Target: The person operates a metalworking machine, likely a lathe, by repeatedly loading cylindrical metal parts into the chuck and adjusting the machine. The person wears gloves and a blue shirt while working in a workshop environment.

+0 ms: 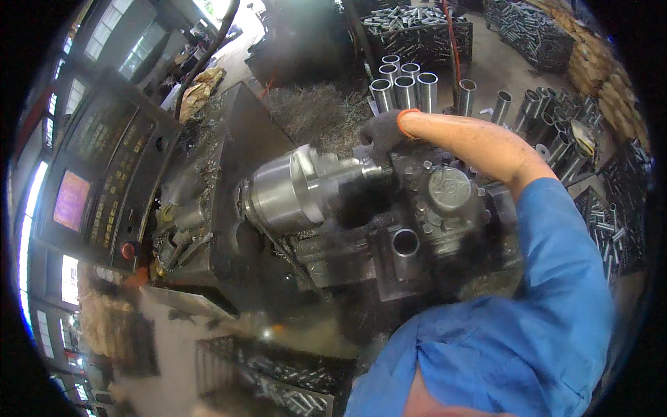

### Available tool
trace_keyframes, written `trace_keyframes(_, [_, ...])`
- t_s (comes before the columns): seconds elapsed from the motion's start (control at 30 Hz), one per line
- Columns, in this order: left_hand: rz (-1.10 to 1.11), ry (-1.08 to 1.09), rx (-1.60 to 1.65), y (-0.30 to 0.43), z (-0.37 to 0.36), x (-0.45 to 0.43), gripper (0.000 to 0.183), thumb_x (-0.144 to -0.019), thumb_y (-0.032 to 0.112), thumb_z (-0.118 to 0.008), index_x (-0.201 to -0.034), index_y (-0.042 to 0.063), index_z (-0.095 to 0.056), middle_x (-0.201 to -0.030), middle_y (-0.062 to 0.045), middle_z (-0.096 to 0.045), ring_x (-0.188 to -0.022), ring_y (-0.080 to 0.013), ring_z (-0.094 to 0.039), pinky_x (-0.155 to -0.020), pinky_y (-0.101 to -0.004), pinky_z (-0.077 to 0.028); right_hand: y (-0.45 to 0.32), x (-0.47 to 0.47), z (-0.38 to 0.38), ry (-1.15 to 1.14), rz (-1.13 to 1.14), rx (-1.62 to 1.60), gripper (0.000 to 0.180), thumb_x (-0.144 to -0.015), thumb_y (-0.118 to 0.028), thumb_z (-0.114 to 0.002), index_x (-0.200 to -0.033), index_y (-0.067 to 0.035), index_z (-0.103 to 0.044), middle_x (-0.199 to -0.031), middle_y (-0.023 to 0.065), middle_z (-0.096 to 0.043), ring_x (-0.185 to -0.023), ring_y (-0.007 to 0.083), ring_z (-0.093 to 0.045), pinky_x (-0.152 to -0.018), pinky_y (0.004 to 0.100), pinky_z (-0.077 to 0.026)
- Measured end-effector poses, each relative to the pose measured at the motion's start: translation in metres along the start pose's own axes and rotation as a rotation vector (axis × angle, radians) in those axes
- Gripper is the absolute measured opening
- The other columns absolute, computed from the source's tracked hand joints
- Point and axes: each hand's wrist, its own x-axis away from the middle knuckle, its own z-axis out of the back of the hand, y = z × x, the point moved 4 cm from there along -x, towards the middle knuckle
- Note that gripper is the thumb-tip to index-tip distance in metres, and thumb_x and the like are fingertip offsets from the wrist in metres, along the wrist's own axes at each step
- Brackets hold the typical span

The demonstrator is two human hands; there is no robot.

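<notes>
My right hand, in a dark knit glove with an orange cuff, reaches over the lathe's tool area with curled fingers. It is beside the end of a shiny metal workpiece in line with the steel chuck. Whether the fingers grip anything is hidden. A dark, blurred shape lies just below the workpiece. To the right is the tool post with a round metal cap and several bolts. One metal tube stands upright on a flat plate nearer my body. My left hand is out of view.
Several machined tubes stand upright behind the lathe, with more tubes at the right. Metal chips pile up behind the chuck. A control panel with a lit screen and red button stands left. Crates of tubes stand behind.
</notes>
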Motion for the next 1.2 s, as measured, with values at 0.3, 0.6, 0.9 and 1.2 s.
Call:
trace_keyframes(0.3, [0.025,0.05,-0.013,-0.01,-0.011,0.02,0.048,-0.102,0.045,-0.061,-0.136,0.012,-0.067,-0.131,-0.019,-0.068,-0.115,-0.0366,-0.066,-0.098,-0.0504,-0.052,-0.006,-0.039,-0.049,-0.29,0.237,-0.079,0.06,-0.071,-0.049,-0.083,-0.11,-0.004,-0.077,-0.1,0.0184,-0.077,-0.098,0.0338,-0.075,-0.084,0.0459,-0.058])
trace_keyframes(0.6, [-0.051,0.114,-0.062,-0.025,-0.013,0.017,0.048,-0.101,0.045,-0.062,-0.135,0.012,-0.068,-0.13,-0.021,-0.069,-0.115,-0.0383,-0.067,-0.096,-0.0519,-0.053,0.036,-0.011,-0.046,-0.128,0.251,0.08,0.054,-0.071,-0.045,-0.085,-0.106,-0.005,-0.077,-0.095,0.0198,-0.078,-0.098,0.0374,-0.076,-0.084,0.0477,-0.059])
trace_keyframes(0.9, [-0.74,0.11,-0.572,0.132,0.049,0.031,0.042,-0.107,0.035,-0.06,-0.135,0.005,-0.067,-0.13,-0.018,-0.07,-0.122,-0.0304,-0.066,-0.103,-0.0397,-0.052,-0.052,0.196,0.043,0.509,-0.245,0.179,0.061,-0.068,-0.042,-0.087,-0.114,-0.005,-0.072,-0.101,0.0215,-0.076,-0.097,0.0387,-0.075,-0.083,0.0482,-0.06])
trace_keyframes(1.2, [-0.588,-0.887,0.376,0.298,-0.072,0.135,0.051,-0.107,0.038,-0.062,-0.145,0.005,-0.056,-0.128,-0.007,-0.065,-0.121,-0.024,-0.06,-0.104,-0.0439,-0.051,-0.237,0.248,-0.164,-0.019,-0.228,-1.554,0.058,-0.084,-0.035,-0.085,-0.127,0.0,-0.071,-0.113,0.0098,-0.075,-0.102,0.0199,-0.069,-0.088,0.0363,-0.056])
